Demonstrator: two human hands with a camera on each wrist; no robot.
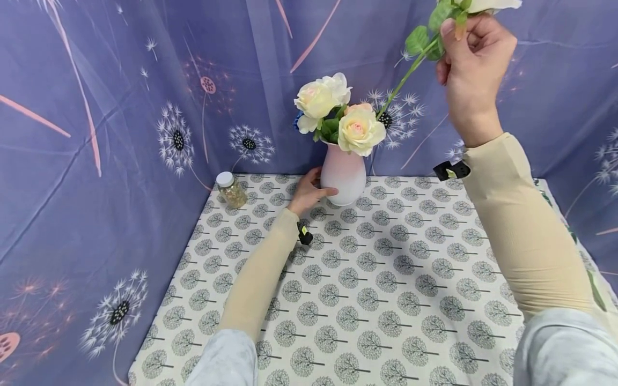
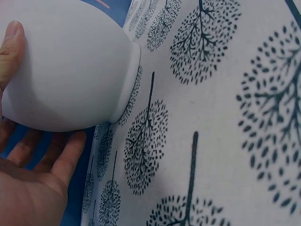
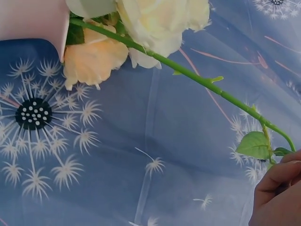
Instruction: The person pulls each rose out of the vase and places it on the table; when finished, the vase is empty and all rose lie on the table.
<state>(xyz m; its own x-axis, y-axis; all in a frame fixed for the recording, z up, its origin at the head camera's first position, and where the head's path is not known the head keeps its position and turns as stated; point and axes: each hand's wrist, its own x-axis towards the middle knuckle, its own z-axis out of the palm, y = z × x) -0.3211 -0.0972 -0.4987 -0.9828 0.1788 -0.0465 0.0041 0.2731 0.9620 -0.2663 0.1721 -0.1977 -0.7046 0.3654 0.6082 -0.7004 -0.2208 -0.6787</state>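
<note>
A pink-to-white vase stands upright near the back edge of the table, holding white roses, a peach flower and a bit of blue. My left hand grips its lower left side, thumb in front and fingers behind, as the left wrist view also shows. High at the right, my right hand pinches a white rose just below its bloom, which the top edge of the head view cuts off. Its long green stem slants down to the vase mouth; the flowers hide its lower tip.
A clear jar with a white lid and small yellowish contents stands at the table's back left. Green leaves lie along the right edge, partly behind my right arm. A blue-purple curtain surrounds the tree-patterned tablecloth.
</note>
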